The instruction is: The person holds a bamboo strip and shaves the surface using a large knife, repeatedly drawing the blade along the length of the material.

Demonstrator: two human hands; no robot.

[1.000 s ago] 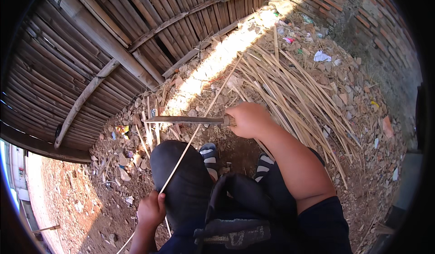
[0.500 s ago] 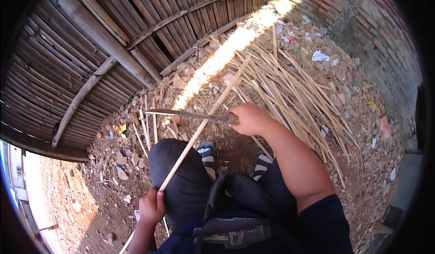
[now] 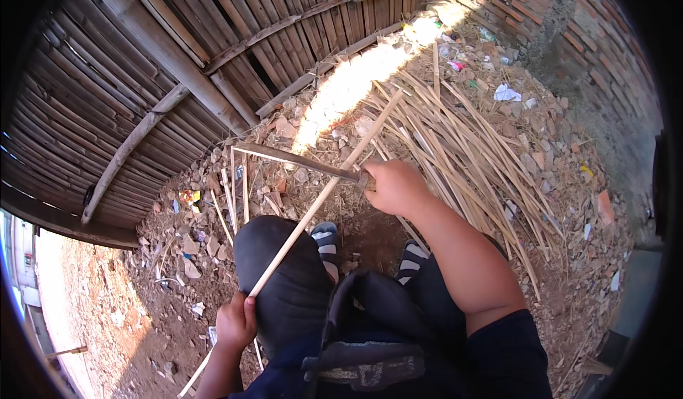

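My left hand (image 3: pixel 236 319) is closed around the lower part of a long pale bamboo strip (image 3: pixel 295 234). The strip slants up and right over my left knee toward the rubble, and its tail end shows beyond my left forearm. In my right hand (image 3: pixel 395 187) is a long machete (image 3: pixel 292 159), gripped by its handle. Its blade points left and crosses the strip near the handle. Whether the edge bites into the strip or only rests on it, I cannot tell.
A heap of similar bamboo strips (image 3: pixel 455 157) lies at the right on rubble-strewn ground. A few thin strips stand beyond my left knee. A bamboo wall (image 3: pixel 142 79) rises at the left, a brick wall (image 3: pixel 597 65) at the right. My sandalled feet (image 3: pixel 325 246) are between.
The machete has turned so its tip swings farther away from me and more of the blade's flat shows. My left hand keeps its grip on the strip with little movement.
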